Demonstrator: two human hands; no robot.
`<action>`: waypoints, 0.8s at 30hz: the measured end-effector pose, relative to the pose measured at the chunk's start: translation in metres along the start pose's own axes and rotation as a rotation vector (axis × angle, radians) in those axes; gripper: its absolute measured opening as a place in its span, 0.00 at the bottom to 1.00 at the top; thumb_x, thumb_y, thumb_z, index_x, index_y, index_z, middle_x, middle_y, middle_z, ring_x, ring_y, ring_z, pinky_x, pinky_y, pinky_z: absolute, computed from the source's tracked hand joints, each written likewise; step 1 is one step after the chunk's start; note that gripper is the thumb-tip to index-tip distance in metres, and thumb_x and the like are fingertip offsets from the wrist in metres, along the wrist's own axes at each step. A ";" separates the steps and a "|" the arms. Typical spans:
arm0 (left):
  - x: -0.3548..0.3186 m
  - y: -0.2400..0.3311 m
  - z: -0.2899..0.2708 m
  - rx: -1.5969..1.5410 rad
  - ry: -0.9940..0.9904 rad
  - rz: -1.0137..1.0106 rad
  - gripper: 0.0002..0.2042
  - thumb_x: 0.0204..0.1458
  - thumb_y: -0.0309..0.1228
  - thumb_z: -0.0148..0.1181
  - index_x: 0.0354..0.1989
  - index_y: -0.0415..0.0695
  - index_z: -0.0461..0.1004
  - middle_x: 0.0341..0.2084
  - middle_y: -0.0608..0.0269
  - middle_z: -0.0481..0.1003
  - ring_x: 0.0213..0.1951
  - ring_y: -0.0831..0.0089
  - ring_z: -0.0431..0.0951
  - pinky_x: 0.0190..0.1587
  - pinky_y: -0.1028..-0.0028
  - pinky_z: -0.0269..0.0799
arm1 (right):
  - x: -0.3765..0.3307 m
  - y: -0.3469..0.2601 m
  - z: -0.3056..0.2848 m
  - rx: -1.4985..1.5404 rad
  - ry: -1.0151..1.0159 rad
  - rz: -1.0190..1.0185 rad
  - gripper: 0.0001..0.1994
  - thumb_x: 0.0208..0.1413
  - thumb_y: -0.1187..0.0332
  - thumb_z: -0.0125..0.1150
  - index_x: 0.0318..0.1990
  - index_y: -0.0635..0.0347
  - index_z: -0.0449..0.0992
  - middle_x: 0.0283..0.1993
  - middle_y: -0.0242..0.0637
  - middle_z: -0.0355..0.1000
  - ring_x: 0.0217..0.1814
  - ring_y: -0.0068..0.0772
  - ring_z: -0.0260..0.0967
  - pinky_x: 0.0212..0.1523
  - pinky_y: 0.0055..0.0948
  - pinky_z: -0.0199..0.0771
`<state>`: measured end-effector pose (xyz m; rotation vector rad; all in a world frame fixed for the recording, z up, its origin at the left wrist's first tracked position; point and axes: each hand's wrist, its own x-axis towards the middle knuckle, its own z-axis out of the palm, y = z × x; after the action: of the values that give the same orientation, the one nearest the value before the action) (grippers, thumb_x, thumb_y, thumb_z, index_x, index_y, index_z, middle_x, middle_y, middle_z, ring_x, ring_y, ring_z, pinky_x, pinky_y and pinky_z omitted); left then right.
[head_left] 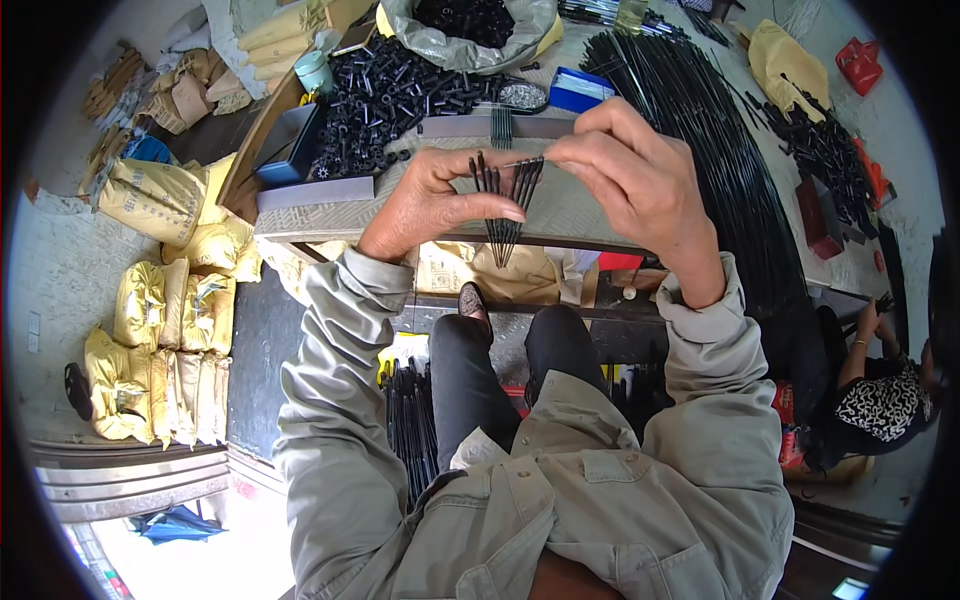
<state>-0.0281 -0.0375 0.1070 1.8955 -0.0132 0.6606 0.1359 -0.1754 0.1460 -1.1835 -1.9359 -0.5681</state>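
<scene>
My left hand [440,198] grips a small fan of thin black rods [502,235] between thumb and fingers, above the near edge of the workbench. The rods have thicker dark ends at the top, and their lower ends draw together. At the top right of the fan, my right hand [640,175] is closed in a pinch. A thin pale strip or wire seems to run from its fingertips across the rods; what exactly it pinches is too small to make out.
On the workbench [350,212] lie a heap of short black parts [385,95], a blue box [582,90] and a large spread of long black rods [715,150]. A sack of black parts [440,55] stands behind. Yellow sacks [160,350] stack at left; another person [880,400] sits at right.
</scene>
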 end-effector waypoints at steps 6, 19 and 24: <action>0.000 -0.011 -0.006 0.022 -0.049 0.005 0.08 0.43 0.26 0.62 0.33 0.37 0.77 0.28 0.62 0.77 0.31 0.80 0.74 0.35 0.79 0.70 | -0.001 -0.002 -0.001 -0.030 -0.010 0.006 0.10 0.39 0.80 0.61 0.32 0.61 0.74 0.28 0.34 0.64 0.23 0.26 0.66 0.19 0.22 0.64; 0.007 0.001 0.002 0.268 0.004 0.184 0.12 0.46 0.30 0.61 0.38 0.38 0.75 0.26 0.60 0.77 0.27 0.80 0.73 0.31 0.80 0.69 | -0.007 0.001 0.006 0.078 0.020 0.079 0.11 0.40 0.79 0.60 0.35 0.62 0.73 0.30 0.37 0.63 0.25 0.30 0.65 0.21 0.24 0.64; 0.009 -0.002 0.005 0.200 0.035 0.173 0.13 0.46 0.31 0.61 0.39 0.38 0.75 0.27 0.60 0.77 0.28 0.79 0.74 0.32 0.79 0.69 | -0.008 0.002 0.004 0.089 0.017 0.088 0.10 0.41 0.79 0.60 0.35 0.63 0.73 0.30 0.37 0.63 0.25 0.30 0.65 0.21 0.24 0.65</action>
<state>-0.0177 -0.0384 0.1083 2.0912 -0.0933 0.8384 0.1378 -0.1756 0.1372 -1.1967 -1.8653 -0.4395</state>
